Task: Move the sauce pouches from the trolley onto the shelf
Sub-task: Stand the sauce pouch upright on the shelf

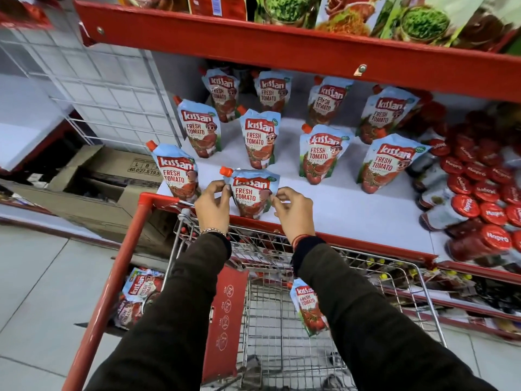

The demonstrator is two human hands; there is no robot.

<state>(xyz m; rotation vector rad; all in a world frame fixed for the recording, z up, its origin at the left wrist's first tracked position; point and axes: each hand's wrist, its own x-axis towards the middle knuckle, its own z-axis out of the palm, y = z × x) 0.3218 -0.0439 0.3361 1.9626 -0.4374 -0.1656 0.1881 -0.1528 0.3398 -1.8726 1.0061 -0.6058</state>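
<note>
Hiding the pouch (251, 193) edges, apparently pinching: both hands' fingers (222, 190).

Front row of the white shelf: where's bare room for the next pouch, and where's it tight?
Bare shelf along the front edge, from the held pouch rightward to the red-lidded jars, in front of the middle-row pouches. Tight at left: the corner pouch stands close by the left hand. Jars crowd the right end.
</note>
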